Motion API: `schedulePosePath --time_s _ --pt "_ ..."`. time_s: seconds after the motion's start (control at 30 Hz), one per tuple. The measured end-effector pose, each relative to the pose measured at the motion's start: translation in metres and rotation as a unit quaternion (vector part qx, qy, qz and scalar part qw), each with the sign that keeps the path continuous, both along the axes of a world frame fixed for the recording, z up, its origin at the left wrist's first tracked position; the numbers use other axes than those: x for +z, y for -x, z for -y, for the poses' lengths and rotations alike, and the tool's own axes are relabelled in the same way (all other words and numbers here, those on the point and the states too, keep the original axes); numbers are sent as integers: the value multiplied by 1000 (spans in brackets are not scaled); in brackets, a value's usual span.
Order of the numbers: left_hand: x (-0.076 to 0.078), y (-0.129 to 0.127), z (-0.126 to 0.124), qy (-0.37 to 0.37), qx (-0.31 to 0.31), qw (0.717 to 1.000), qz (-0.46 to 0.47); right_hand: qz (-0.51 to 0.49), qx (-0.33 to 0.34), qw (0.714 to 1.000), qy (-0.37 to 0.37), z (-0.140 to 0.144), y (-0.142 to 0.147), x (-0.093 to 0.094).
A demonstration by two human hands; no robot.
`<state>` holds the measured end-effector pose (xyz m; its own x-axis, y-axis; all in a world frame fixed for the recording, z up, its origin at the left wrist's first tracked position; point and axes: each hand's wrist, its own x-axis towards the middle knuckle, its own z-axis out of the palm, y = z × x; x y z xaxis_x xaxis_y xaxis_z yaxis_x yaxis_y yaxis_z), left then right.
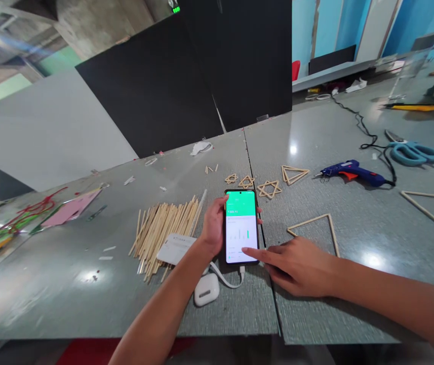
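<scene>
— On grey table (315, 299), centre: phone (241, 226), screen lit, gripped along its edges by left hand (212, 225), forearm angled up from below.

— Right hand (296, 264)?

— Palm down, holding nothing, index fingertip touching lower screen; wooden sticks (165, 228) just left.

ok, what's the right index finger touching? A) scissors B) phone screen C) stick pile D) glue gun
B: the right hand has its index fingertip on the lower part of the lit phone screen, which the left hand holds by its edges; the glue gun, scissors and stick pile lie untouched on the table.
</scene>
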<state>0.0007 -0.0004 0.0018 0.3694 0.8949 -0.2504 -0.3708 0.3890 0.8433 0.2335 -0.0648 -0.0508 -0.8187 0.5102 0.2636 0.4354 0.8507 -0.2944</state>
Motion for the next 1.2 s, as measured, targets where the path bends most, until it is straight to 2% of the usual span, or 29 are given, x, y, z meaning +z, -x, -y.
schedulePosePath --time_s 0.27,0.53,1.0,1.13,1.2 --pt "0 -1 0 -15 6 1000 -11 23 8 999 21 -1 0 5" --pt "-1 1 -1 -9 17 999 -33 39 -48 998 -12 2 4 4" --pt "0 0 0 -19 4 999 -29 19 -23 999 -28 3 1 -5" --pt "-2 1 -1 -18 7 1000 -14 21 -35 999 -18 3 1 0" --pt "-1 2 -1 -13 5 1000 -11 20 -6 1000 -1 2 0 4"
